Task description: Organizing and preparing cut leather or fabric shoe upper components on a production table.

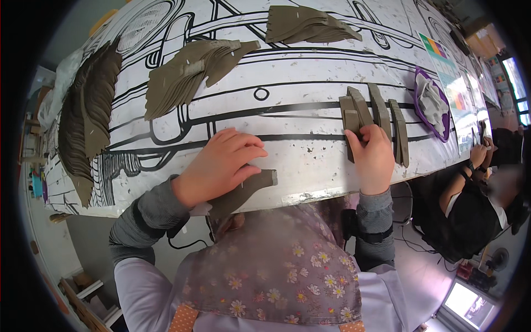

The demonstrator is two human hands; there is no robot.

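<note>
The table [310,178], covered in a white sheet with black line drawings, spreads under both hands. Well left of the left hand lies the longest stack [88,113], dark olive-brown pieces fanned out with scalloped edges. Beyond that hand, slightly to its left, sits a 2nd stack [176,80]; a 3rd stack [298,25] is farther off, between the hands' lines. The left hand [221,166] is loosely open, thumb apart from bent fingers, above 1 single olive-brown piece [249,191]. The right hand [374,157] bends thumb and fingers over the leftmost strip [350,117]; I cannot tell whether it is pinched. Right of this hand is a purple-rimmed tray [416,94] holding crumpled whitish material [433,105]. Smallest, other narrow strips [398,133] lie just beside and beyond its fingers.
</note>
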